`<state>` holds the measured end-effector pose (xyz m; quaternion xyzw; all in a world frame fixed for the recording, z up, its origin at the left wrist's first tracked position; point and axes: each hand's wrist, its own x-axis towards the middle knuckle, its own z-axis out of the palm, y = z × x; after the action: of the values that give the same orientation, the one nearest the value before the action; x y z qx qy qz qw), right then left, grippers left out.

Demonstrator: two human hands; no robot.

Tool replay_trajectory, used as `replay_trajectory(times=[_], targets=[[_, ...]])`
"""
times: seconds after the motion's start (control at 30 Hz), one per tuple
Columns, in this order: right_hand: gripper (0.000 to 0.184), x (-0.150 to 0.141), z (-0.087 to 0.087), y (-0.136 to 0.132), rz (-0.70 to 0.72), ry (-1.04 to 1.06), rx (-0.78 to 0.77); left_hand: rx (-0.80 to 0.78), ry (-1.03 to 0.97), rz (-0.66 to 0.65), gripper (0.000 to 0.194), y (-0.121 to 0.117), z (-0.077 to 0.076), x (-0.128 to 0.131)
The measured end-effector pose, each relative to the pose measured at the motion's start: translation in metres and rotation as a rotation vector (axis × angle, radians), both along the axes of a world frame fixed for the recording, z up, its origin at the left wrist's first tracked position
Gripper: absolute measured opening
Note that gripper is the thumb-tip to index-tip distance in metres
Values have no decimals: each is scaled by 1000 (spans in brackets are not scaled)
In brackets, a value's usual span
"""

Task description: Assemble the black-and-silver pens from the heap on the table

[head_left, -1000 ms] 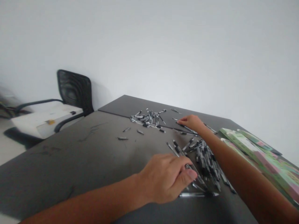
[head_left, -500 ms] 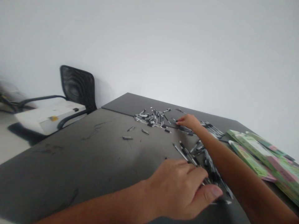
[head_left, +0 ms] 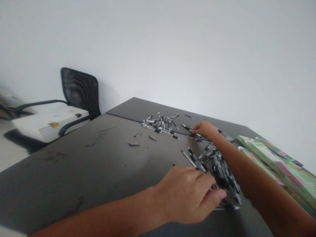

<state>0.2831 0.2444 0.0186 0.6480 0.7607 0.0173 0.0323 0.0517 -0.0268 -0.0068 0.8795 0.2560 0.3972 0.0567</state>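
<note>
My left hand (head_left: 190,194) is curled palm-down over several pens (head_left: 196,158) with black and clear parts, their ends sticking out past its knuckles. A dense heap of similar pens (head_left: 224,174) lies on the table just right of its thumb. Farther out, my right hand (head_left: 204,129) pinches a pen (head_left: 187,127) that points to the left, low over the table; its fingertips partly hide the barrel. Loose pens (head_left: 198,139) lie just below that hand. A row of pens (head_left: 224,135) is partly covered by the right wrist.
A loose pile of pen parts (head_left: 160,123) lies mid-table, with short pieces (head_left: 133,144) scattered nearer. Green and pink boxes (head_left: 278,161) are stacked at the right on the dark table (head_left: 86,171). A black chair (head_left: 80,92) and a white box (head_left: 49,121) stand at the left.
My right hand has moved slightly right and down in the picture, and more of the pen shows at its fingertips. The left hand stays on its pens. The view has shifted a little.
</note>
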Motion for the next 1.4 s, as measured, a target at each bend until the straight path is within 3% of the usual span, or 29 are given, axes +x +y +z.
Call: replay_trajectory(times=[0.4, 0.6, 0.77, 0.9, 1.0, 1.07, 1.23, 1.4], targets=[[30, 10, 1, -4, -24, -70, 2, -9, 21, 23, 28, 0, -5, 2], [22, 11, -1, -8, 11, -31, 92, 8, 19, 31, 29, 1, -5, 1], [39, 16, 3, -29, 52, 66, 226, 58, 9, 66, 32, 7, -2, -2], [47, 27, 16, -65, 72, 185, 382, 104, -29, 135, 34, 19, 4, -11], [53, 38, 27, -101, 50, 289, 506, 83, -24, 263, 34, 37, 10, -25], [55, 44, 32, -126, 14, 433, 595, 31, -1, 445, 32, 54, 13, -40], [56, 48, 34, -176, -92, 740, 761, -42, 17, 728, 26, 101, 18, -99], [56, 46, 36, -209, -114, 841, 790, -172, 166, 823, 26, 127, 14, -163]])
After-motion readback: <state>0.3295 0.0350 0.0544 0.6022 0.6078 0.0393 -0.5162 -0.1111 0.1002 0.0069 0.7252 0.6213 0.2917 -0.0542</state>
